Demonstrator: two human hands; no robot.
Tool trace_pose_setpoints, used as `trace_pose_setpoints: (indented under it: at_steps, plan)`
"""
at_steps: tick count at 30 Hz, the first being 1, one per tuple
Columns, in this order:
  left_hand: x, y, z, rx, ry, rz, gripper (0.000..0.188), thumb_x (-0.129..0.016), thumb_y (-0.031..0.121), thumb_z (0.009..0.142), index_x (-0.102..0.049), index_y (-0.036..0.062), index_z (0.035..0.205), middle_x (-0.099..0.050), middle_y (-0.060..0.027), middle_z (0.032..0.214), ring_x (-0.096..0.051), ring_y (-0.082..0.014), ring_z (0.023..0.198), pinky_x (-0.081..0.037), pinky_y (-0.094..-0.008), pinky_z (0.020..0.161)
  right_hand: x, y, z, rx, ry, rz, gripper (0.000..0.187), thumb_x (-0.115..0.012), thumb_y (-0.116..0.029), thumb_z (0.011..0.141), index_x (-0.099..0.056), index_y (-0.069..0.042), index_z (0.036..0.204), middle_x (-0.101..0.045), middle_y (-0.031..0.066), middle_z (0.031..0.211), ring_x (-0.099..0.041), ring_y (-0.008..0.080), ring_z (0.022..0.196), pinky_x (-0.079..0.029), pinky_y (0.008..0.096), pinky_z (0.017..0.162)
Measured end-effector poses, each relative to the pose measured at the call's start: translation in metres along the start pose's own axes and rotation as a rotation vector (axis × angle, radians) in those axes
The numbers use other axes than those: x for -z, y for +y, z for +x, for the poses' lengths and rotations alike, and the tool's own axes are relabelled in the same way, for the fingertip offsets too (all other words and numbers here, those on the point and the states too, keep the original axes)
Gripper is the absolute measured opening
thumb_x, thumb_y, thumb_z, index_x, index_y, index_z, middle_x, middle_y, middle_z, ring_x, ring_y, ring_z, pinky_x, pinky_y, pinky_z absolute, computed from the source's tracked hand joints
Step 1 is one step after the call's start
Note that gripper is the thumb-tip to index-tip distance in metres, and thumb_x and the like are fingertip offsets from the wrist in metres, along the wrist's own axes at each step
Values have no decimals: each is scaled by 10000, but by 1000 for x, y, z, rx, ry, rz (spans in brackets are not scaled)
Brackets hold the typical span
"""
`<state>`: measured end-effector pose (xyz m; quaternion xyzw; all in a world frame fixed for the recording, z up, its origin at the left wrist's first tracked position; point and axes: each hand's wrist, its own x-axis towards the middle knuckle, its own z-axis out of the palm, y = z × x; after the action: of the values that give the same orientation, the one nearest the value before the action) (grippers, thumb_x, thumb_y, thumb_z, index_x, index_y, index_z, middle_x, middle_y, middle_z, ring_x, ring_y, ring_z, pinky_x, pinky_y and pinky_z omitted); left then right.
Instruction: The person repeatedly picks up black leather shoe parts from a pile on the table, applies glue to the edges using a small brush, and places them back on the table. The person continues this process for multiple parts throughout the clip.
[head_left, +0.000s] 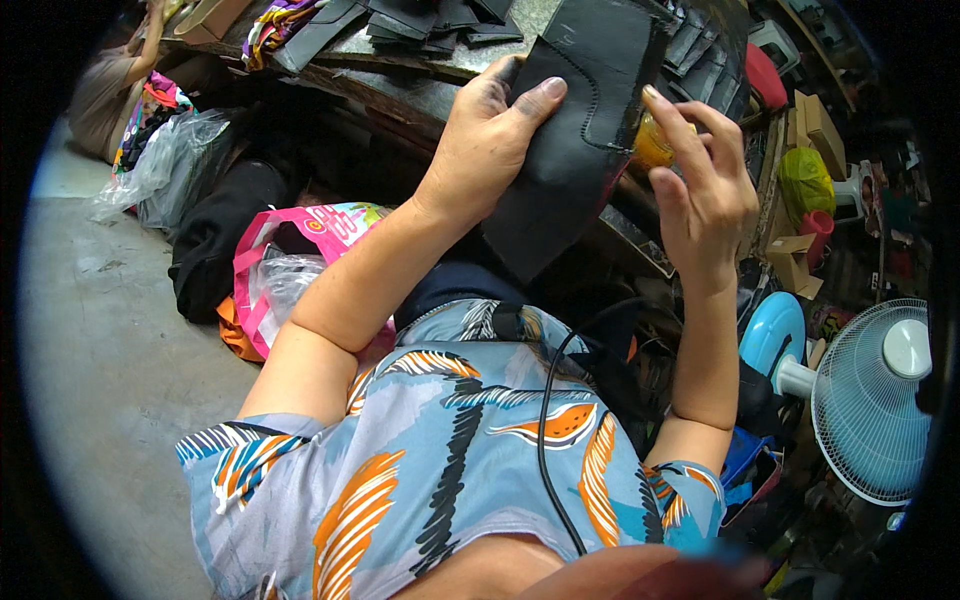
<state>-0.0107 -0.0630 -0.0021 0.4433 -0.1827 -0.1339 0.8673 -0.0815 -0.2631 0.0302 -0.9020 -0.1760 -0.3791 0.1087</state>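
A flat black leather-like piece [555, 185], with a curved toothed seam or edge across it, is held up over the near side of the workbench. My left hand [488, 135] grips its left edge, thumb on top and fingers behind; dark stains mark that hand. To the right of the piece, my right hand [712, 195] is raised with its fingers bent and apart, and nothing shows between them. A yellowish smear tips its index finger. Just behind that fingertip, partly hidden, is an amber-yellow container [655, 142].
Stacks of black cut pieces [410, 22] lie on the worn bench [540, 22]. A blue-and-white fan [872, 400] stands at right, near cardboard boxes [820, 135]. Left of me are a pink bag [252, 265] and clear plastic [185, 165]. Another person [110, 90] sits at far left.
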Motion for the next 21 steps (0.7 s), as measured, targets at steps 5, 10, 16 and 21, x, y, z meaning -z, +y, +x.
trace_pose_setpoints:
  at_steps: [5,10,16,21]
  plan:
    - [-1,3,2,34,14,-16,249,-619,122,959,-573,-15,1162,-678,-103,1047,-677,-143,881,-565,-269,776,-15,-5,-15,-267,-115,718,504,-504,-492,979,-681,-96,1234,-610,94,1073,-582,160,878,-492,295,746]
    - [5,-2,10,142,134,-131,232,-605,134,969,-577,-12,1148,-678,-103,1025,-673,-160,870,-560,-278,775,-17,-16,-32,-332,-207,967,460,-507,-410,1004,-652,-58,1264,-609,105,1175,-567,161,1074,-454,274,912]
    - [4,7,11,314,1,-228,409,-672,201,936,-535,13,1272,-657,-101,1121,-655,-172,994,-546,-307,866,-16,-26,-29,-683,-6,1081,423,-688,1,880,-601,15,1293,-648,110,1245,-613,154,1125,-464,277,998]
    - [-7,6,-5,146,-126,67,452,-745,225,888,-539,22,1234,-661,-95,1083,-657,-140,956,-559,-287,816,-23,-14,-20,-579,58,928,367,-630,-117,953,-608,-10,1303,-661,99,1155,-619,133,1032,-489,269,925]
